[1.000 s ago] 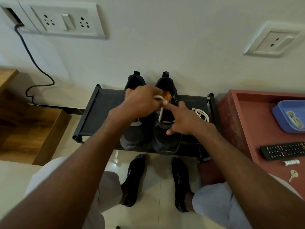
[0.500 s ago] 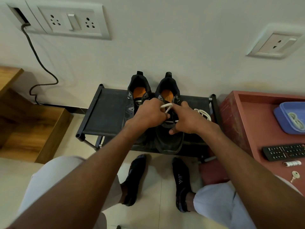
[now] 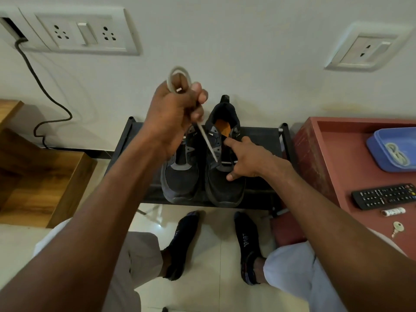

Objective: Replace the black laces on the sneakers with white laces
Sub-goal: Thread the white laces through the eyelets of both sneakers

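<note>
Glossy floor tiles (image 3: 209, 224) are lying nearest, with a black shoe rack (image 3: 126, 152) beyond carrying two sneakers (image 3: 225, 167). At 3 o'clock of the right shoe, the right hand (image 3: 249, 158) is pressing it, forefinger extended. At 11 o'clock the left hand (image 3: 175, 118) is gripping the white lace (image 3: 208, 143), pulling it taut from a lower eyelet.

Remote (image 3: 385, 196), key (image 3: 397, 228), blue tray (image 3: 378, 147) on red table (image 3: 333, 158).

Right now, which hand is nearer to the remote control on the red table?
The right hand. It rests on the right sneaker, beside the red table where the remote control lies. The left hand is raised farther left, holding the white lace.
</note>
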{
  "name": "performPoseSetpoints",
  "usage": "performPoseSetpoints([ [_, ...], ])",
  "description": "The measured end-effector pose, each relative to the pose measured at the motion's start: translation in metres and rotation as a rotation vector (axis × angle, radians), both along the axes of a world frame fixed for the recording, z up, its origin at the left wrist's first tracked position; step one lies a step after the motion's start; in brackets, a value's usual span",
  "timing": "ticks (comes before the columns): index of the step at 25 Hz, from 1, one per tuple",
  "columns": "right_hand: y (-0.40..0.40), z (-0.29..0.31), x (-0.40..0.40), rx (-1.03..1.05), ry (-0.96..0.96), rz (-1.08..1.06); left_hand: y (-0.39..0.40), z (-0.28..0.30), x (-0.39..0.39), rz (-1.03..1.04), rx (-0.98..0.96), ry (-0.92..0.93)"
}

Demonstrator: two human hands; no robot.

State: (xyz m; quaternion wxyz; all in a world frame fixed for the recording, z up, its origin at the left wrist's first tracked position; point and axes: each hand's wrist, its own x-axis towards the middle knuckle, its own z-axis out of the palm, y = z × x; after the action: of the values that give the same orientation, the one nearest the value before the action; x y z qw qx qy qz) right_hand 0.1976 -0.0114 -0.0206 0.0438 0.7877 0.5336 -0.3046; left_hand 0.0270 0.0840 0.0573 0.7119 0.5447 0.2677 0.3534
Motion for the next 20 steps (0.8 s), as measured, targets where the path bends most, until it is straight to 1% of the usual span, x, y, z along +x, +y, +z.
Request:
performPoseSetpoints([
  [1, 0.000, 0.000, -0.001, 0.008, -0.006, 0.007, 0.001, -0.003, -0.002, -0.033, 0.060, 0.136],
  [2, -0.001, 0.000, -0.002, 0.015, -0.010, 0.015, 0.001, -0.010, -0.003, -0.068, 0.215, 0.399],
  [3, -0.001, 0.000, -0.004, 0.022, -0.012, 0.020, 0.001, -0.021, -0.002, -0.121, 0.415, 0.715],
  [4, -0.001, 0.001, -0.004, 0.028, -0.015, 0.023, -0.002, -0.035, -0.001, -0.203, 0.590, 0.981],
  [5, -0.001, 0.001, -0.004, 0.034, -0.021, 0.025, -0.006, -0.048, 0.001, -0.297, 0.691, 1.178],
  [6, -0.001, 0.001, -0.003, 0.039, -0.027, 0.025, -0.011, -0.056, 0.005, -0.353, 0.720, 1.295],
  [7, 0.000, 0.001, -0.003, 0.041, -0.030, 0.027, -0.017, -0.062, 0.008, -0.369, 0.723, 1.340],
  [9, 0.000, 0.001, -0.003, 0.035, -0.031, 0.028, -0.020, -0.072, 0.014, -0.326, 0.727, 1.351],
  [11, 0.001, 0.000, -0.004, 0.028, -0.034, 0.023, -0.017, -0.077, 0.019, -0.307, 0.711, 1.297],
  [14, 0.002, 0.000, -0.003, 0.013, -0.031, 0.006, -0.012, -0.073, 0.020, -0.333, 0.624, 1.200],
  [16, 0.002, 0.000, -0.003, -0.001, -0.017, -0.012, -0.010, -0.059, 0.017, -0.271, 0.520, 1.095],
  [17, 0.002, 0.000, -0.002, -0.007, -0.008, -0.017, -0.011, -0.048, 0.015, -0.205, 0.448, 0.988],
  [18, 0.002, 0.000, -0.002, -0.009, 0.003, -0.020, -0.011, -0.036, 0.012, -0.123, 0.355, 0.830],
  [20, 0.002, 0.001, 0.000, -0.009, 0.024, -0.018, -0.006, -0.014, 0.003, -0.009, 0.100, 0.405],
])
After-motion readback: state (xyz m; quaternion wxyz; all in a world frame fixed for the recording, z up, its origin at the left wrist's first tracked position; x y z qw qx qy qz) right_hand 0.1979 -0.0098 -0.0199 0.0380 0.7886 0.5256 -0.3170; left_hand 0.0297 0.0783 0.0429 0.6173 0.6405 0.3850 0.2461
